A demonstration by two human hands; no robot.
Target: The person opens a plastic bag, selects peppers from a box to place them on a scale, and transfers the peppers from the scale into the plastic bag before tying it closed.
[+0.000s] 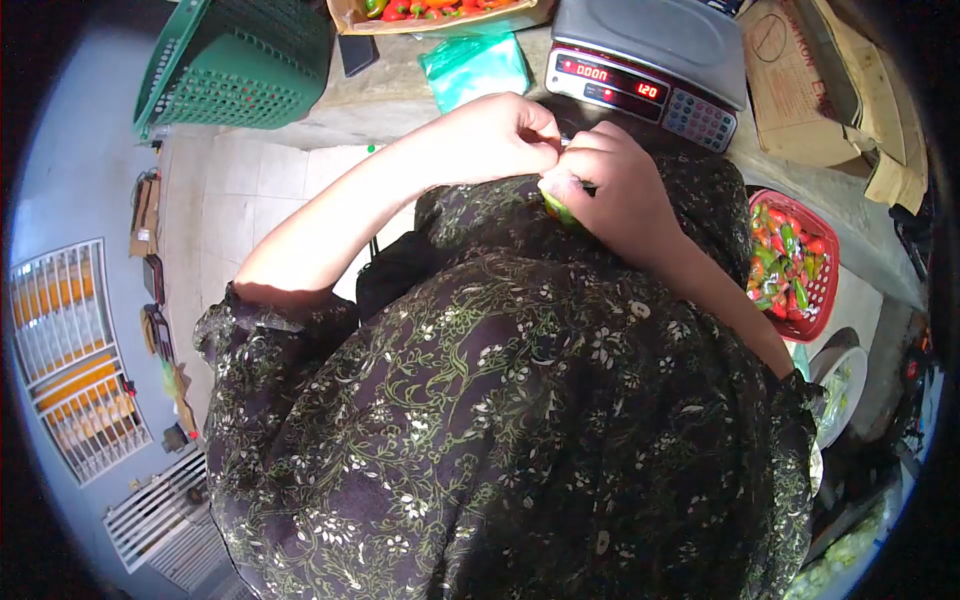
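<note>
My left hand (520,137) and my right hand (620,185) meet in front of my body, close to the counter's edge. The fingers of both are pinched together at what looks like the gathered top of a small clear plastic bag (560,207). Something green and yellow shows in the bag below my right hand; its kind is hidden. Just beyond my hands, a digital scale (648,50) with lit red digits stands on the counter. A stack of green plastic bags (478,75) lies left of the scale.
At the back, a cardboard box (480,22) holds red and green peppers. A green basket (240,75) and a phone (358,55) are at left. On the right are an open carton (800,85), a red basket (830,285) of peppers and a white bowl (853,400).
</note>
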